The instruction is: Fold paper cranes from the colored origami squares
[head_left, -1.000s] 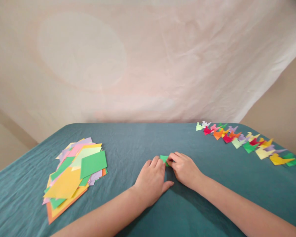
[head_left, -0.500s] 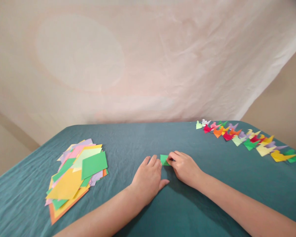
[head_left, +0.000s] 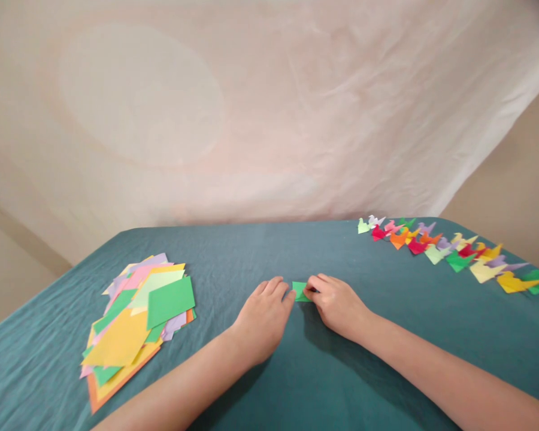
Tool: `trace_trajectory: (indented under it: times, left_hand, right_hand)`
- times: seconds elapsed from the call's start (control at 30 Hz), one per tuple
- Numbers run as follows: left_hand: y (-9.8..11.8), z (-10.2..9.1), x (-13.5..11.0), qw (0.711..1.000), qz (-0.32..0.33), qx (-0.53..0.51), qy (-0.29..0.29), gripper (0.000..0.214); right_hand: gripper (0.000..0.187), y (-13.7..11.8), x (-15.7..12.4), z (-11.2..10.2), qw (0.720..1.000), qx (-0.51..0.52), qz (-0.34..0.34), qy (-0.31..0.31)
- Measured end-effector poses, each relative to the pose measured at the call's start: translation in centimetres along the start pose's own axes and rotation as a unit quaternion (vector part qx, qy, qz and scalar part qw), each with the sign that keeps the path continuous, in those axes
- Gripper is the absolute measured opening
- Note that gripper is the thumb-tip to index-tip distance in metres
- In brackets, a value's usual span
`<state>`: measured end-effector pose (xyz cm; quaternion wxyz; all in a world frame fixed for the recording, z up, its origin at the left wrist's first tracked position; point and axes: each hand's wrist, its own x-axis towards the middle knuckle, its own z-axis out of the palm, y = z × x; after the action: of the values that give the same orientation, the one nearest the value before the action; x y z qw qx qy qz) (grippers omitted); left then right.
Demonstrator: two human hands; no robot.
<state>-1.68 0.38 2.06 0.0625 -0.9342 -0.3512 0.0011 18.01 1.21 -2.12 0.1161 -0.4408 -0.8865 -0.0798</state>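
A small folded piece of green paper [head_left: 299, 290] lies on the cloth in the middle of the table, its right part covered by fingers. My right hand [head_left: 335, 302] pinches that right part between thumb and fingertips. Just left of the paper is my left hand [head_left: 265, 314], back upward, with its fingers stretched out and one fingertip close to the paper's left edge. Whether that fingertip touches the paper I cannot tell. The left hand holds nothing that shows.
A loose pile of coloured paper sheets [head_left: 126, 335] lies on the left of the green-blue tablecloth [head_left: 233, 257]. Several folded paper birds [head_left: 438, 254] stand in rows along the right side. Behind the table hangs a pale sheet [head_left: 269, 120].
My left hand has shifted slightly left, and its thumb has drawn in from pointing right toward the fingers. My right hand keeps its pinch on the green paper.
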Motion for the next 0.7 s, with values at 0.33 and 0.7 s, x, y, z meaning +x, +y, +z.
trace_trajectory:
  times: [0.33, 0.7]
  left_hand:
    - [0.5, 1.1, 0.3, 1.000, -0.008, 0.023, -0.004, 0.038]
    - [0.7, 1.2, 0.3, 1.000, -0.008, 0.025, -0.001, 0.035]
  right_hand:
    - [0.019, 0.1, 0.0, -0.5, 1.000, -0.008, -0.007, -0.025]
    - [0.025, 0.9, -0.3, -1.9, 0.997, -0.030, -0.032, -0.063]
